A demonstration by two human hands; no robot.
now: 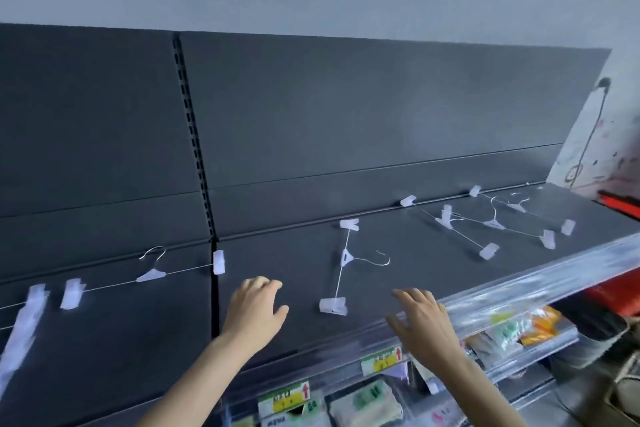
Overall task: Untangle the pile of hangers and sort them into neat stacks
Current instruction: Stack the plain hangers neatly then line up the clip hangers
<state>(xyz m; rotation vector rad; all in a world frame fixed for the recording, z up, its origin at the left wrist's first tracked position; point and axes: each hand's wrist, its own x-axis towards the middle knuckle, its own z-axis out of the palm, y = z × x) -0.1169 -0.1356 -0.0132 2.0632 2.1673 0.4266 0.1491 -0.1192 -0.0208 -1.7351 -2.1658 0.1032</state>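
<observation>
On the left of the frame, a few hangers (34, 295) lie close together on the dark shelf (104, 357). They are blurry and run off the left edge. It may be a stack, but I cannot tell.

Just to the right lies one long hanger (150, 276). Its bar goes left to right across the frame. Its hook points up to the back wall (311, 114).

Next comes the left hand (254, 308), low in the middle of the frame. Its fingers bend a little and it holds nothing.

Between the two hands lies the middle hanger (346, 258), all by itself. Its bar goes from the front of the shelf to the back. Its hook points to the right.

The right hand (420, 319) is over the front edge of the shelf. Its fingers are spread out and it holds nothing too.

At the upper right of the shelf is a small bunch of hangers (493, 224). Their bars slant and cross each other. They look like the part left to pull apart.

Under the shelf, at the bottom of the frame, are price tags (291, 400) and packets (526, 324).

I think the job is about half done. Some hangers lie apart, but they point different ways. No neat stack shows clearly yet.
</observation>
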